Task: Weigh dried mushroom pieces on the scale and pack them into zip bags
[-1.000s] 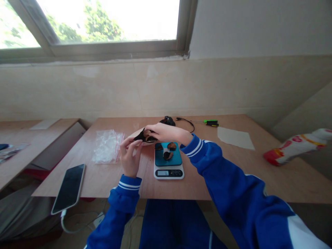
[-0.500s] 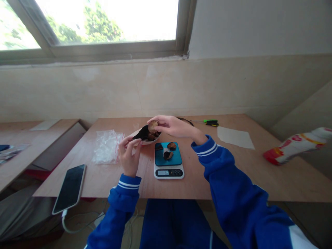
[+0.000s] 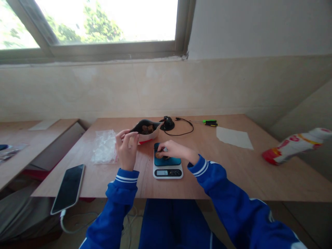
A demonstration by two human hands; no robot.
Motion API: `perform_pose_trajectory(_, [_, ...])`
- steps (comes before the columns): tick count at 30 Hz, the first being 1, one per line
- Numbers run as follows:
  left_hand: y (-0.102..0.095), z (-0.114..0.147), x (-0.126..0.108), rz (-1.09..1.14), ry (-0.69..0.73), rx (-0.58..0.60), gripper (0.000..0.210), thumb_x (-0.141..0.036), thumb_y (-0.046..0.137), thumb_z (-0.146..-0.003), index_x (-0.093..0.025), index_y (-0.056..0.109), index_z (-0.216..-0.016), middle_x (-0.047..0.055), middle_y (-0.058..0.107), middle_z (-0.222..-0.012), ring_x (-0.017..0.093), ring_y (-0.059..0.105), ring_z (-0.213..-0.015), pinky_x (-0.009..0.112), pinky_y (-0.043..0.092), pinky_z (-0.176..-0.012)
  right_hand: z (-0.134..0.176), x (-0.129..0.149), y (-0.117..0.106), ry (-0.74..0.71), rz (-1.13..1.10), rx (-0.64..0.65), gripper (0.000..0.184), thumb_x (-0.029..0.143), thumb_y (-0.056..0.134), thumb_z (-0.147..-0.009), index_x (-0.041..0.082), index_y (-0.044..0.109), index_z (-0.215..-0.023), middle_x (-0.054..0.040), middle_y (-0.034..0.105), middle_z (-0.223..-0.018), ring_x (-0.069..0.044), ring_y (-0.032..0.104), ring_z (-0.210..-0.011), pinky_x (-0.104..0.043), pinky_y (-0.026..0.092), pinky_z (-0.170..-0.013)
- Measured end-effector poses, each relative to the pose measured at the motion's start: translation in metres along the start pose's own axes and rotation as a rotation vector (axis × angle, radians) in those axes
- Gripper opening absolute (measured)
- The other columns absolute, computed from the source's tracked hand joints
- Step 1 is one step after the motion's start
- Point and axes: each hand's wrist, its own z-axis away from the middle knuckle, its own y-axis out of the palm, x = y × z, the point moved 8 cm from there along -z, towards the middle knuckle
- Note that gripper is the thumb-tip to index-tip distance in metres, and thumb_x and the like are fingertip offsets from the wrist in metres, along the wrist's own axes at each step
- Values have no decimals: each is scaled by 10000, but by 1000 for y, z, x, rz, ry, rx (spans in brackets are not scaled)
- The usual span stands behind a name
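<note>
My left hand pinches the near left edge of an open pouch, white outside and dark inside. Brown dried pieces show through its mouth. Above the blue plate of a small white digital scale, my right hand grips a dried brown piece between thumb and fingers. Whether that piece touches the plate I cannot tell. Other pieces on the plate are mostly covered by the right hand. The scale's display is lit.
A clear plastic bag and a phone on a cable lie to the left. Behind are a black round device with a cord and green- and yellow-handled tools. Paper and a tilted bottle are at right.
My right hand has come from the pouch mouth down and nearer to the scale plate, carrying a brown piece. The left hand stays at the pouch, whose inside now shows more.
</note>
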Motion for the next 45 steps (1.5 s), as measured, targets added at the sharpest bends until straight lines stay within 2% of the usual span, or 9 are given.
perform_pose_trajectory(3, [0,1,0,-9,8,10,143,-309,626,-863,-217,682,-957,60,546,-1092,180,571,-1011,348,473,-900,-7,0,12,-25,155,25,151,219,600,-865,129,717,-833,-61,721,-791,-157,660,-702,-240,467,-655])
perform_pose_trajectory(6, [-1,1,-1,-9,20,17,143,-310,625,-863,-220,681,-959,59,543,-1087,176,572,-1003,346,479,-895,-11,-6,12,-41,256,-39,158,185,599,-864,134,726,-942,-103,725,-964,-216,661,-924,-289,479,-796])
perform_pose_trajectory(12, [-1,3,-1,11,15,11,136,-296,626,-862,-219,679,-962,59,534,-1094,177,566,-1018,343,479,-897,-1,-3,-15,-111,131,-194,248,175,563,-876,133,676,-1093,-115,683,-1103,-206,642,-1002,-306,490,-861])
perform_pose_trajectory(17, [0,5,-3,26,20,7,138,-280,624,-864,-214,677,-972,62,531,-1095,180,556,-1032,345,472,-903,15,35,-54,-212,-96,-208,249,87,463,-862,143,693,-941,-52,704,-891,-145,658,-816,-250,504,-716])
perform_pose_trajectory(23, [0,6,-6,31,29,11,129,-284,619,-868,-222,675,-966,60,537,-1079,180,560,-1034,346,477,-895,15,96,-95,-453,-203,-399,234,127,429,-913,137,656,-970,-58,694,-982,-144,638,-920,-288,506,-834])
perform_pose_trajectory(31, [-1,17,-2,44,48,27,120,-263,595,-883,-228,675,-965,61,538,-1102,180,565,-1042,343,483,-887,-49,113,-54,-488,174,-109,326,-35,430,-838,122,689,-959,-84,697,-1052,-162,625,-996,-297,470,-899])
perform_pose_trajectory(37, [-6,18,2,36,24,19,115,-272,602,-879,-231,684,-947,57,540,-1094,184,562,-1032,358,482,-894,-30,132,-64,-582,169,-220,338,-38,422,-829,148,702,-859,-56,688,-1020,-141,621,-956,-281,475,-882])
perform_pose_trajectory(40, [-5,17,1,49,5,23,118,-285,596,-882,-232,686,-937,59,528,-1092,183,561,-1036,351,486,-893,-32,117,-57,-462,228,-123,329,-16,440,-836,138,729,-873,-59,718,-931,-143,648,-848,-257,492,-807])
perform_pose_trajectory(45, [-2,22,-6,38,18,28,111,-259,584,-890,-219,684,-918,58,537,-1092,173,559,-1017,327,476,-870,-52,85,-32,-304,446,-11,320,60,497,-889,85,645,-1171,-151,646,-1246,-217,621,-1103,-306,482,-931])
